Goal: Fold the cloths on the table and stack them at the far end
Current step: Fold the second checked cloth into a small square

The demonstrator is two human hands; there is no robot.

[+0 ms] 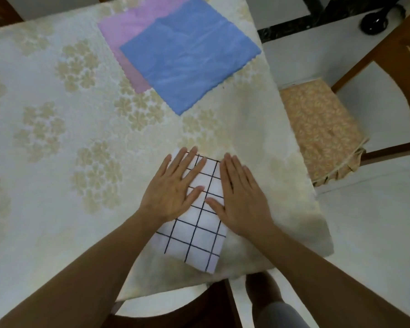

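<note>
Here, both hands lie flat on a white checked cloth (200, 223) near the front corner of the bench (57, 114). The left hand (173, 185) presses its left part, fingers (187, 159) straight and a little spread, the tips reaching the cloth's far edge. The right hand (240, 197) lies on the cloth's right edge, fingers held together and straight, partly on the cloth and partly on the bench covering beside it. Neither hand curls round anything (both are simply laid open, palms down). The two thumbs point toward each other over the middle of the cloth, close but apart.

The checked cloth is folded into a long narrow strip. Its long axis runs from under the fingertips back toward the person, slanting slightly to the right as it comes nearer, and its near end lies behind the wrists, close to the bench's front edge.

Well beyond the fingertips, toward the far right of the bench, a blue cloth (192, 55) lies spread flat, turned so one corner points back at the hands. It overlaps a pink cloth (126, 31), which shows on the left of it and farther off.

To the right of the right hand, off the bench, stands a wooden chair with a patterned seat cushion (322, 131).
</note>
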